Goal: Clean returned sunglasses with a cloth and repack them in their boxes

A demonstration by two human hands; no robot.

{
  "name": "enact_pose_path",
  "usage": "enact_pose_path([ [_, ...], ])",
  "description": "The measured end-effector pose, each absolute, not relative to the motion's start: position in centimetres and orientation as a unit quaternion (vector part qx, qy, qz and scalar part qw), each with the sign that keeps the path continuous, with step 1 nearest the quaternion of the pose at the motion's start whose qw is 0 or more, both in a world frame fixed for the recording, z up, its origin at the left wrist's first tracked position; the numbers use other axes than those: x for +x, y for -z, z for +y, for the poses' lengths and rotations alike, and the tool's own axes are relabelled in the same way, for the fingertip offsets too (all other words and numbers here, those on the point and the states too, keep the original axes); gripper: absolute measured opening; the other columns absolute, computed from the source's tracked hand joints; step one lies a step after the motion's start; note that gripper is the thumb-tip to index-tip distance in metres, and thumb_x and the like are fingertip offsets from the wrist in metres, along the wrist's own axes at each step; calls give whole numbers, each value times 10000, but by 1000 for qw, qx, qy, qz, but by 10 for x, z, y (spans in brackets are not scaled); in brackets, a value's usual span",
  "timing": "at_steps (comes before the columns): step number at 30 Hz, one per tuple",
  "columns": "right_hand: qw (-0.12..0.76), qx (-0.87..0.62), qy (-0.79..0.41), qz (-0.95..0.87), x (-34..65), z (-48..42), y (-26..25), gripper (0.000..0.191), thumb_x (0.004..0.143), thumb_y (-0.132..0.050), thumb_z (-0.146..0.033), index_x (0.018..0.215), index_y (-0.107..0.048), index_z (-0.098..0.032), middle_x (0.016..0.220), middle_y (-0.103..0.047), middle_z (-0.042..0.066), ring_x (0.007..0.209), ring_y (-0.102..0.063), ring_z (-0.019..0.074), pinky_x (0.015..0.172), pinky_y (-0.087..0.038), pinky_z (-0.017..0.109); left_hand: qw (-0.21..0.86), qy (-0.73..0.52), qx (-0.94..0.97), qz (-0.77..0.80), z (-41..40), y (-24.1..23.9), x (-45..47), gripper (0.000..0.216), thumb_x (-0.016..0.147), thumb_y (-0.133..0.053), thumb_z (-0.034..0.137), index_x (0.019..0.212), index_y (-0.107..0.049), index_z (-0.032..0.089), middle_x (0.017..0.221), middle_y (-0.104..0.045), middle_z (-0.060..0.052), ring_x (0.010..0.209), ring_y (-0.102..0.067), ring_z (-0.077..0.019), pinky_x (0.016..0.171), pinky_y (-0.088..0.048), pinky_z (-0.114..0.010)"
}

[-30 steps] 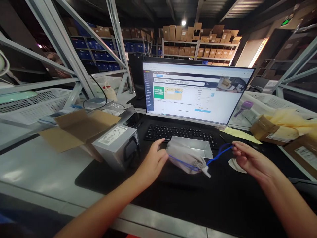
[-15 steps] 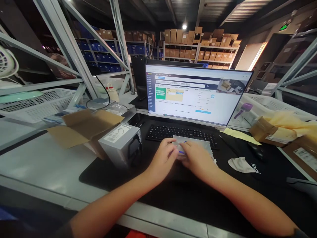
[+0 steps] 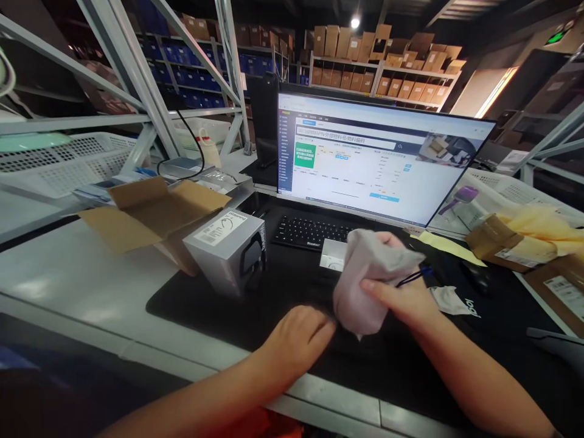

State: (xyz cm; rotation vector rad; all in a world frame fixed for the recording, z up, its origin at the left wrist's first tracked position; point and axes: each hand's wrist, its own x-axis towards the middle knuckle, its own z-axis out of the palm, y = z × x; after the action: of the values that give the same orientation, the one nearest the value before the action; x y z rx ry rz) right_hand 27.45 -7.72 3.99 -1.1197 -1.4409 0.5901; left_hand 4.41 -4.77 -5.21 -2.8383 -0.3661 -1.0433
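Observation:
A pale grey cloth drawstring pouch [image 3: 358, 298] with dark blue cords hangs from my right hand [image 3: 406, 295], whose fingers are wrapped round its upper side. The pouch bulges, and whatever is inside is hidden. Just left of its lower part is my left hand [image 3: 301, 337], slightly blurred and curled closed with its palm turned down; what it holds, if anything, is out of sight. Behind the pouch lies a flat white printed piece [image 3: 332, 255], partly covered, at the front of the black keyboard [image 3: 310, 232].
A grey headphone box [image 3: 225, 255] stands on the black mat, beside an open cardboard carton [image 3: 150, 213]. Behind is a lit monitor [image 3: 360, 164]. On the right are a black mouse [image 3: 475, 277], a small whitish cloth [image 3: 449, 300] and brown boxes [image 3: 495, 243] with yellow wrapping.
Both hands were together on a flat silvery thing before the keyboard. Now the right hand holds the pouch up, and the left has come down nearer me. The view has shifted slightly.

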Motion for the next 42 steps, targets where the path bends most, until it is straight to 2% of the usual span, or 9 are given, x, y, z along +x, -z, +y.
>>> enact_pose_path([
  [3, 445, -450, -175, -754, 255, -74, -27, 466, 715, -711, -280, 1141, -530, -228, 1027, -658, 35, 864, -647, 209, 770, -526, 304, 89, 389, -915, -60, -53, 52, 40, 244, 952, -463, 59, 1078, -654, 142, 919, -665, -54, 828, -608, -193, 815, -532, -347],
  [7, 84, -500, -80, -858, 239, -70, -15, 472, 672, -778, -181, 1099, -576, -194, 929, -699, 46, 802, -693, 254, 654, -500, 308, 113, 382, -916, -42, -57, 54, 35, 251, 956, -473, 73, 1103, -669, 130, 880, -656, -42, 774, -602, -174, 767, -526, -326],
  [11, -97, -572, -56, -813, 220, -67, -11, 269, 834, -670, -112, 1089, -599, -161, 832, -698, 70, 742, -710, 275, 552, -450, 298, 118, 372, -920, -45, -62, 60, 37, 226, 955, -495, 74, 1110, -654, 115, 865, -658, -41, 771, -615, -165, 763, -535, -321],
  [15, -100, -586, -77, -801, 216, -65, -13, 216, 915, -585, -104, 1130, -606, -111, 898, -710, 121, 821, -719, 286, 620, -501, 315, 75, 376, -919, -90, -65, 66, 37, 171, 982, -553, 180, 1129, -620, 123, 838, -664, -37, 746, -620, -175, 707, -535, -325],
  [20, 29, -493, -335, -803, 254, -75, -29, 414, 926, -672, -279, 1322, -595, -184, 1236, -690, 69, 1092, -668, 232, 945, -528, 328, -74, 370, -897, -231, -58, 68, 31, 430, 848, -750, 465, 1083, -560, 159, 935, -668, -76, 821, -627, -239, 717, -545, -391],
  [23, 101, -559, -343, -748, 276, -96, -36, 439, 971, -619, -311, 1396, -577, -211, 1369, -626, 69, 1230, -601, 243, 1084, -470, 390, -163, 297, -897, -282, -50, 62, 29, 474, 663, -907, 316, 948, -546, 201, 879, -631, -27, 785, -603, -236, 690, -533, -395],
  [27, 126, -612, -309, -717, 289, -133, -35, 402, 985, -602, -397, 1379, -601, -315, 1429, -581, 21, 1304, -554, 234, 1142, -445, 414, -209, 237, -892, -323, -47, 56, 29, 403, 643, -844, 108, 919, -567, 203, 1002, -609, -51, 924, -608, -252, 780, -560, -406],
  [34, 26, -632, -284, -721, 271, -159, -5, 897, 853, -780, -322, 1603, -299, -226, 1659, -224, 104, 1504, -280, 332, 1226, -301, 544, -11, 277, -927, -252, -56, 70, 23, 538, 690, -703, 90, 1205, -548, 112, 1331, -577, -205, 1206, -551, -372, 965, -536, -532],
  [42, 51, -579, -228, -781, 263, -148, -6, 885, 778, -825, -197, 1541, -394, -75, 1579, -378, 195, 1442, -393, 339, 1202, -366, 510, 36, 267, -933, -237, -48, 43, 36, 617, 633, -861, 213, 1181, -595, 112, 1477, -469, -260, 1316, -491, -419, 1041, -494, -554],
])
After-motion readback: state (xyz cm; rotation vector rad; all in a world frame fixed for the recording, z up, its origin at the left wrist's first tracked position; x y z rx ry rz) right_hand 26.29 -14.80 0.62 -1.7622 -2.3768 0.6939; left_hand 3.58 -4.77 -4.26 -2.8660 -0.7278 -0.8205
